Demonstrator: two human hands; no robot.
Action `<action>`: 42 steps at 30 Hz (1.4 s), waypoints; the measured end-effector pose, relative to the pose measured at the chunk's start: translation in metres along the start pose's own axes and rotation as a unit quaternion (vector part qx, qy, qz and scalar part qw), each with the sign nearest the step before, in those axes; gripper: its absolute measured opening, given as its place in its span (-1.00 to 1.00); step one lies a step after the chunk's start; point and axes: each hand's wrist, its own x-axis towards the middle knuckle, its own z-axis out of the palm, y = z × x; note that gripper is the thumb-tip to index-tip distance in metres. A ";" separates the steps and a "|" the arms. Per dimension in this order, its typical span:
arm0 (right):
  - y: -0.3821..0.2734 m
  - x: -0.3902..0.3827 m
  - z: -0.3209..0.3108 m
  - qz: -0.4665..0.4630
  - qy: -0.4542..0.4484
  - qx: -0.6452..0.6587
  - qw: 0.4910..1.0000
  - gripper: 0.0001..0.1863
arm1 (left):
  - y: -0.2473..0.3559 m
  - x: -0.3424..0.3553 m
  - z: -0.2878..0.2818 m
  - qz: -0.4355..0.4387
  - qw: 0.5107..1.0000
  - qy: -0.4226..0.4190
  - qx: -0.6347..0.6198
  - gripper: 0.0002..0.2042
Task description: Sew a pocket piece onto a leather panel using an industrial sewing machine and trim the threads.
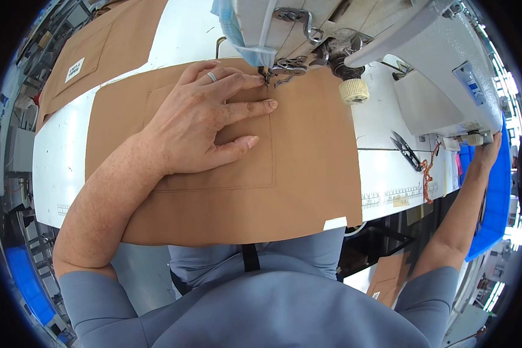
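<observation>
A brown fabric panel [316,174] with a stitched pocket outline lies flat under the sewing machine [429,81]. My left hand [200,124] rests palm down on the panel, open, with its fingers spread and a ring on one of them. Its fingertips reach close to the needle and presser foot [267,78], which stand over the pocket's upper right edge. Far to the right, my right hand [490,148] is at the end of the machine head, beside a small knob [474,138]. The machine hides most of its fingers, and what they grip cannot be made out.
Another brown panel [107,49] with a white label lies at the upper left. Thread snips [406,152] and an orange cord [428,174] are on the white table [383,127]. A blue bin [493,209] stands right of the table; more brown fabric [388,275] lies below it.
</observation>
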 end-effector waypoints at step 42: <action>-0.100 -0.275 0.188 -0.121 -0.157 -0.197 0.960 -0.77 | 0.018 0.000 -0.012 -0.008 0.998 -0.053 -0.039 -0.49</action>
